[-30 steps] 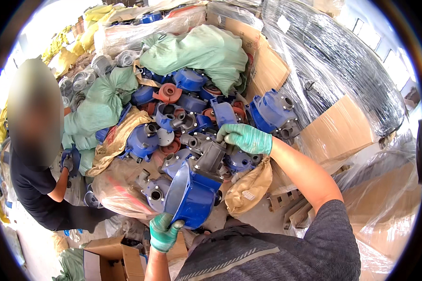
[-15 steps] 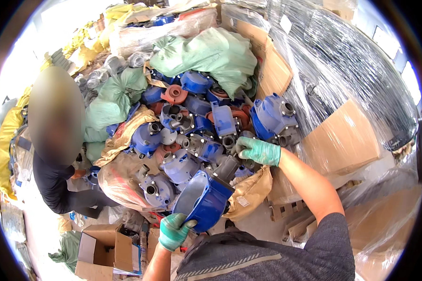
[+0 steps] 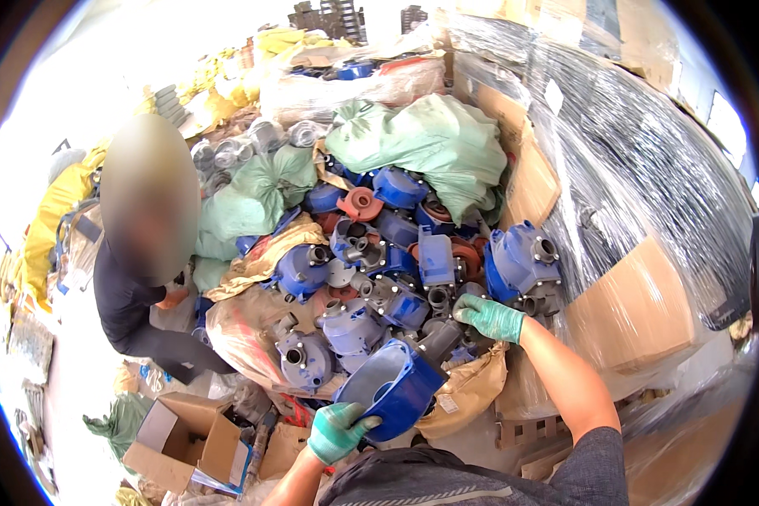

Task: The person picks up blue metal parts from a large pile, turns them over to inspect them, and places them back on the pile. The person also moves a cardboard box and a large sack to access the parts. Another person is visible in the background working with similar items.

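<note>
Both hands wear green gloves. The left hand (image 3: 339,430), low in the view at about 6 o'clock, has its grip clenched on the lower rim of a blue pump housing (image 3: 394,386), a bowl-shaped casting that lies tilted with its pale hollow inside facing toward 9 o'clock. The right hand (image 3: 491,317), just up toward 1 o'clock from that housing, is closed over the grey neck at the housing's upper end, where it meets the heap. The heap of blue and grey pump castings (image 3: 371,270) fills the middle of the view, with a few rust-red parts among them, resting on brown sacks. Pale green sacks (image 3: 430,148) lie over the heap toward 12 o'clock. A pallet stack wrapped in clear film (image 3: 641,185) rises at 2 o'clock. Another person in a dark top (image 3: 131,308) crouches at 9 o'clock, beside the heap. An open cardboard box (image 3: 185,438) sits on the floor at 7 o'clock.
</note>
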Demonstrator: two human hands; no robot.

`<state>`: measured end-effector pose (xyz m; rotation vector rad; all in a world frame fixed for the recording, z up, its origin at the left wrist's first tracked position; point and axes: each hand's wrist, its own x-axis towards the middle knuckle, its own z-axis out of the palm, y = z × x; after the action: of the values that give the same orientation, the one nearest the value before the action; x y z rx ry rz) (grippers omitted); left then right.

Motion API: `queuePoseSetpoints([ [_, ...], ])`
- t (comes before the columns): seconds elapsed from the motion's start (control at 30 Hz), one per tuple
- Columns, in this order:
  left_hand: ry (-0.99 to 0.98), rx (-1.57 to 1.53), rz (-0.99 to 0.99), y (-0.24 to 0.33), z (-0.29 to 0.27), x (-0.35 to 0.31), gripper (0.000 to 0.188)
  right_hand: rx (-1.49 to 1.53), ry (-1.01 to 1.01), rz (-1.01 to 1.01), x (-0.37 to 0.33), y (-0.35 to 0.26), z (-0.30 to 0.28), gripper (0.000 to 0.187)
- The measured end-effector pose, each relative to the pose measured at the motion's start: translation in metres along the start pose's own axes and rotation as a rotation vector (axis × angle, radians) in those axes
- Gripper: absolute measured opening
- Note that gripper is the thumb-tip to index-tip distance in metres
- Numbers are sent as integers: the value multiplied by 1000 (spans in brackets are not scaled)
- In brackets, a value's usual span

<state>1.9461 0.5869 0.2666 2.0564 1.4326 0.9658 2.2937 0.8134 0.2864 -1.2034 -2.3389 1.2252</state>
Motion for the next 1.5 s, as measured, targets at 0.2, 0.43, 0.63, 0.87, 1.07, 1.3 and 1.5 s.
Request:
queuePoseSetpoints([
  [0.2,-13,-43,-33,6,-7,2,35,74,-31,96,-9,-25,-8,28],
  [0.43,-63,31,-32,-2,-13,-2,30,-138,33,173,10,-17,14,25],
  [0.63,-24,8,-50,1,-16,-3,32,344,-139,-29,-2,-16,-6,29],
  [0.87,-44,-20,-102,-5,-14,-9,35,-5,20,61,18,-16,13,34],
  [1.07,-44,-73,-109,9,-18,-6,40,398,-60,55,5,-18,9,35],
  [1.3,15,-59,-77,7,-16,-9,35,281,-180,259,7,-27,3,38],
  [1.5,-17,-84,-124,5,-16,-11,44,423,-120,282,0,-51,7,31],
])
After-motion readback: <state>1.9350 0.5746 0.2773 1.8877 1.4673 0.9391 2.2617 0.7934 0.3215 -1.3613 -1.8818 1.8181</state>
